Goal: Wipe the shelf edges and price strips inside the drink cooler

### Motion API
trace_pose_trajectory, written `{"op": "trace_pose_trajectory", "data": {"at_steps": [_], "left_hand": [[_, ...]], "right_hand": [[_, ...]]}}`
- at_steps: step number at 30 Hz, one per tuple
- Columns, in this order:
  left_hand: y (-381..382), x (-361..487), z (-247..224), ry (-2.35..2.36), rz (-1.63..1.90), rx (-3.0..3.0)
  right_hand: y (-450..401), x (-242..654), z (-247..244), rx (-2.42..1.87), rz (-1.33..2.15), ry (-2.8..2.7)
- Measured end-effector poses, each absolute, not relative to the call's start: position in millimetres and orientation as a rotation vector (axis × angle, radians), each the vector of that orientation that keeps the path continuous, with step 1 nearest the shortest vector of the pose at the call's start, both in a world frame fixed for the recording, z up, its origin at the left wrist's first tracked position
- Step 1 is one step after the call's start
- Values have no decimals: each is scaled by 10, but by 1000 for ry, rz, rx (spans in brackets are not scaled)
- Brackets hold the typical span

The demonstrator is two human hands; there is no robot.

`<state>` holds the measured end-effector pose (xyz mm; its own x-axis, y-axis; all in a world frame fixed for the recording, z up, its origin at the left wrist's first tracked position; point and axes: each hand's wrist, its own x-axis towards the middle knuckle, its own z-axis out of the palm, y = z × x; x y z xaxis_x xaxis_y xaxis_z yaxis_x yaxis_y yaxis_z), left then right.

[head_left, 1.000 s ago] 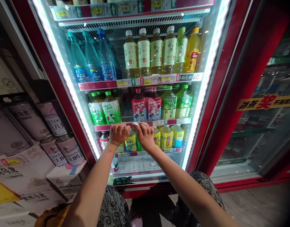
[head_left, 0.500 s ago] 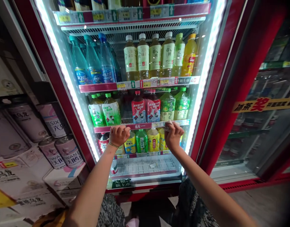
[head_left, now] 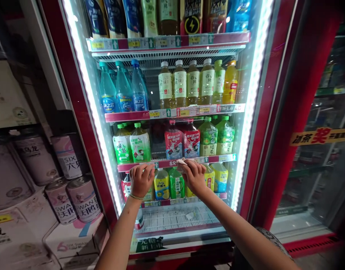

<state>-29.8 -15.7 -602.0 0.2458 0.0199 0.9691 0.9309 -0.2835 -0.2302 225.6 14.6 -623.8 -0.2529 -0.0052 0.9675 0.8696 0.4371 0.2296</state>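
My left hand (head_left: 142,180) is at the front edge of the third shelf (head_left: 168,163), fingers bent over the strip, left of the middle. My right hand (head_left: 193,175) is at the same strip, its fingers closed on a crumpled white cloth or tissue (head_left: 184,162). Green tea bottles (head_left: 140,141) stand above my left hand. Red bottles (head_left: 174,139) stand just above and left of my right hand, and green bottles (head_left: 208,138) to its right. Between and below my hands are yellow (head_left: 161,184) and green (head_left: 176,183) bottles. What my left fingers hold, if anything, is hidden.
Bright light strips (head_left: 89,97) run down both sides of the cooler. Large cans (head_left: 83,198) and boxes (head_left: 76,240) are stacked at the left. A red-framed cooler (head_left: 310,240) stands at the right. The bottom rack (head_left: 175,219) holds a small container (head_left: 139,220).
My right hand has moved left along the shelf strip, closer to my left hand, with the white cloth or tissue. The view has shifted, so the shelves appear lower and further right.
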Motion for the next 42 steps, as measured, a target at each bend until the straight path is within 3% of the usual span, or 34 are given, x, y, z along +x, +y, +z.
{"op": "trace_pose_trajectory", "data": {"at_steps": [8,15,23,29,42], "left_hand": [[-275,-255,-5883,-1060,-1274,-1601],[-360,-314,-5888,-1166,-1319,-1634],[-458,-436,-5873,-1282,-1348,-1744],[-520,-542,-5872,-1342,-1289,-1751],[-563,-680,-5908,-1380,-1297,-1788]], "right_hand": [[129,1682,-6123,-728,-1049,-1704],[83,1989,-6176,-722,-1004,-1698],[-6,1410,-6115,-782,-933,-1743],[59,1532,-6192,-652,-1069,-1750],[40,1338,-6152,-755,-959,-1646]]}}
